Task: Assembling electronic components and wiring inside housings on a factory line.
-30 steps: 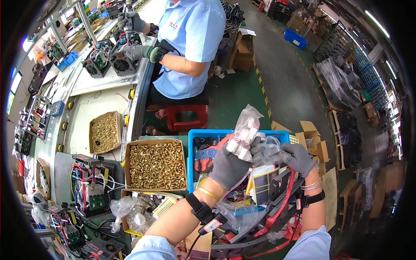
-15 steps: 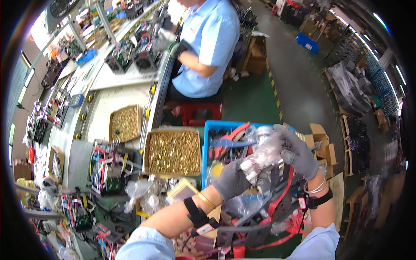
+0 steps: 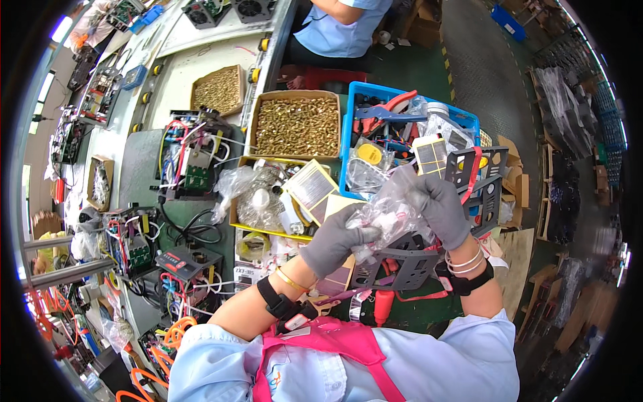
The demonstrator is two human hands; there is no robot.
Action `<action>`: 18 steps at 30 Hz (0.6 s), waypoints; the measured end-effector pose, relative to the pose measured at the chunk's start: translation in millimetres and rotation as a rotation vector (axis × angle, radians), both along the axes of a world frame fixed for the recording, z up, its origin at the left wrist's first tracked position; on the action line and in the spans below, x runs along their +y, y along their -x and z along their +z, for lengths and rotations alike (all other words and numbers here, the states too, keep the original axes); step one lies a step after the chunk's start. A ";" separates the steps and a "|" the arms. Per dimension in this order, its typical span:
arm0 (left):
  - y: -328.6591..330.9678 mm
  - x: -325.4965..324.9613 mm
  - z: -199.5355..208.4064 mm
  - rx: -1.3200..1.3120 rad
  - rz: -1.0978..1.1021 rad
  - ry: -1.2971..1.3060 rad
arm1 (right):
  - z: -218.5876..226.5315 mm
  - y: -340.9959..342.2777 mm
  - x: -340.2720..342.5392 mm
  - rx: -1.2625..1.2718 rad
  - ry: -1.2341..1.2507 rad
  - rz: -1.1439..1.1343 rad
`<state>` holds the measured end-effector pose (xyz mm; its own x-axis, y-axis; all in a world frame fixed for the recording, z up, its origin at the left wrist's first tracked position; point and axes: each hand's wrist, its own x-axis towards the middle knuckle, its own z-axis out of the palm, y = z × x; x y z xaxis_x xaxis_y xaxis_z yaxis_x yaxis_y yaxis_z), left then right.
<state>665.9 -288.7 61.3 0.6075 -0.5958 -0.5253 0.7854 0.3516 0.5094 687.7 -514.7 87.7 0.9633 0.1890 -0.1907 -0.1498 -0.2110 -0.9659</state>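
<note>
Between my two gloved hands is a clear plastic bag (image 3: 383, 213) with small white and reddish parts inside. My left hand (image 3: 336, 242), in a grey glove, pinches the bag's left side between thumb and fingers. The grey-gloved right hand (image 3: 442, 213) grips its upper right side. Exactly what the bag's parts are is hard to make out through the crinkled plastic. Just below and right of the bag are black metal brackets (image 3: 402, 264), with red strapping (image 3: 473, 175) beside the right hand.
Ahead stands a blue crate (image 3: 347, 137) holding tools, including red-and-blue pliers (image 3: 392, 112). A box of brass fittings (image 3: 295, 124) is left of it. Nearer lies a yellow-edged box (image 3: 234, 226) of bagged parts. Wired machine units (image 3: 191, 157) line the left bench. A co-worker (image 3: 345, 30) sits beyond.
My view has tipped down, showing my pink apron and shifting the crate and boxes upward. Both hands still hold the bag, which now looks more spread out between them.
</note>
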 end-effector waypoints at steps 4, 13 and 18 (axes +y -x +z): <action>14.3 22.3 3.9 -0.212 0.089 -0.066 | -13.1 7.2 22.7 0.092 -0.182 -0.080; 80.5 92.0 -4.9 0.058 0.140 0.069 | -33.0 0.9 40.4 -0.169 0.270 0.075; 105.9 102.9 -10.9 -0.029 0.123 0.119 | -54.8 -71.6 36.3 -0.315 1.083 0.001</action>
